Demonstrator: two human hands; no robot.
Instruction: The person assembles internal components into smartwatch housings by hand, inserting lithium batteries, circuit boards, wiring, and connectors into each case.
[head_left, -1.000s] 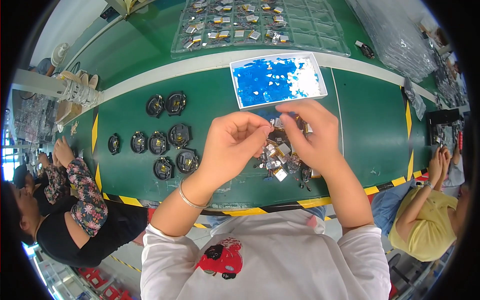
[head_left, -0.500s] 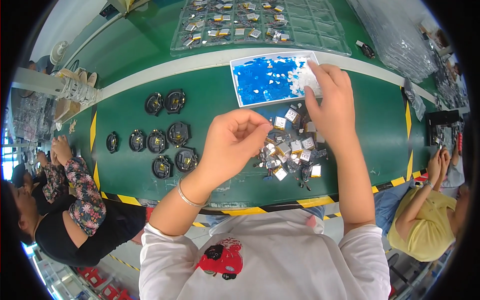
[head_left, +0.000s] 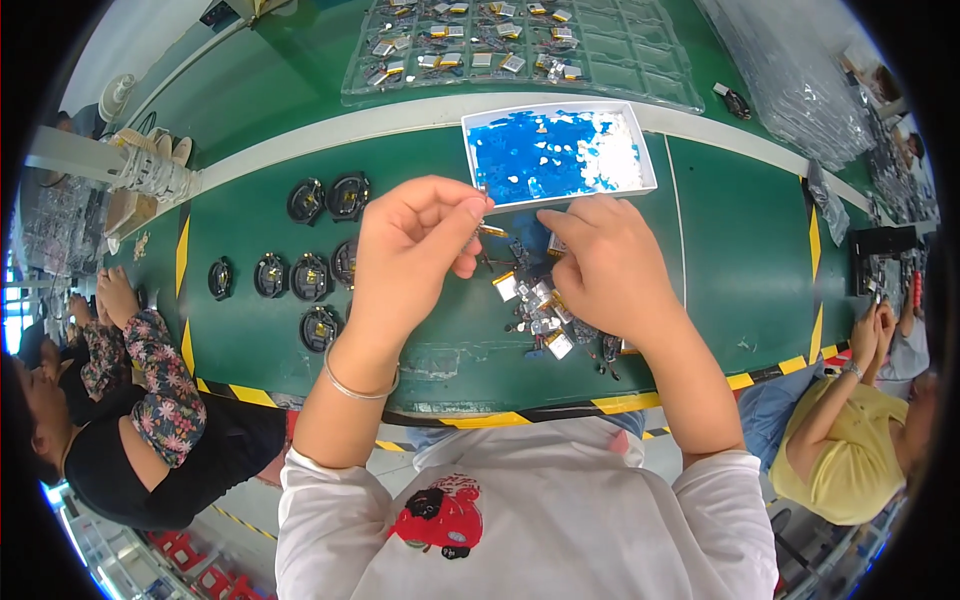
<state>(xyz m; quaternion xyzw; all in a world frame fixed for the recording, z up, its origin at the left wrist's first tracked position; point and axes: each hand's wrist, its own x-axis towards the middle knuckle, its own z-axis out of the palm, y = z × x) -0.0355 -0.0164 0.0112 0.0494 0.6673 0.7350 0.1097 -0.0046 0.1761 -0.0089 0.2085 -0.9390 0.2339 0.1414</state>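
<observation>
In the head view, my left hand (head_left: pixel 412 252) has its thumb and forefinger pressed together on a small part (head_left: pixel 484 192), mostly hidden by the fingertips; the other fingers curl into the palm. Just below that pinch shows a silvery, gold-edged cell (head_left: pixel 492 231), though I cannot tell whether it is joined to the part. My right hand (head_left: pixel 618 268) bends palm-down over the pile of wired cells (head_left: pixel 558 345), forefinger reaching forward, thumb tucked under; I cannot tell whether it grips anything. The white-walled box (head_left: pixel 648 163) of blue and white pieces lies just ahead of my right hand, the clear tray (head_left: pixel 622 62) farther beyond, the black round casings (head_left: pixel 310 277) left of my left hand.

I judge the cell light and thin, with a skin that would dent if squeezed and leads that could tear. I'd take it by its flat edges, lightly, never by the wires.
</observation>
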